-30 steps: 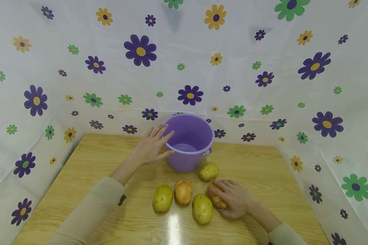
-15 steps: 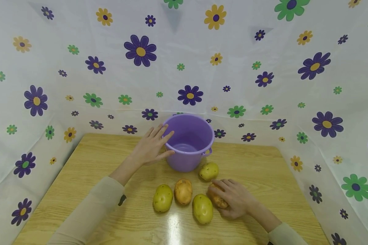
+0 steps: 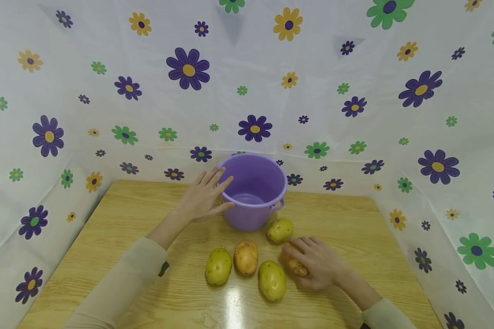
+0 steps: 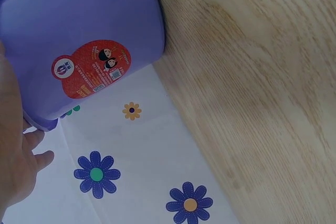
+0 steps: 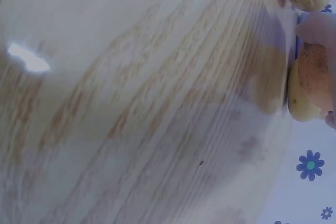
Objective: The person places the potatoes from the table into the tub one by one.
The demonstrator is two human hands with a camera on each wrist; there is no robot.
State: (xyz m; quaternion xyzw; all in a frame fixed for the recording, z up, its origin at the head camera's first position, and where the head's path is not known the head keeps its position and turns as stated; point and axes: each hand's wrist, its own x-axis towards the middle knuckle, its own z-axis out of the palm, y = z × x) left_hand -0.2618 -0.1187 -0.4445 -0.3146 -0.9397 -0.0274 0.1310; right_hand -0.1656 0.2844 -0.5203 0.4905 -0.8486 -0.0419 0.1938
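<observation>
A purple bucket (image 3: 251, 214) stands upright near the back of the table. My left hand (image 3: 199, 196) rests at its left rim with the fingers spread and fairly straight; the left wrist view shows a red label (image 4: 102, 69) on the bucket's side. My right hand (image 3: 319, 262) grips a brownish potato (image 3: 297, 266), its fingers over the top and partly hiding it. Just beyond that hand lies a greenish potato (image 3: 280, 230), close to the bucket. Nearer me are another greenish potato (image 3: 272, 280), a tan potato (image 3: 245, 258) and a greenish-yellow potato (image 3: 218, 266).
The wooden table (image 3: 107, 256) has bare surface left and right of the potatoes. A white flower-printed sheet (image 3: 247, 100) closes in the back and both sides. One small bucket handle lug (image 3: 278, 204) sticks out at the right.
My right hand has shifted slightly right and away from me, and the brownish potato has moved with it. My left hand and the bucket stay as they were.
</observation>
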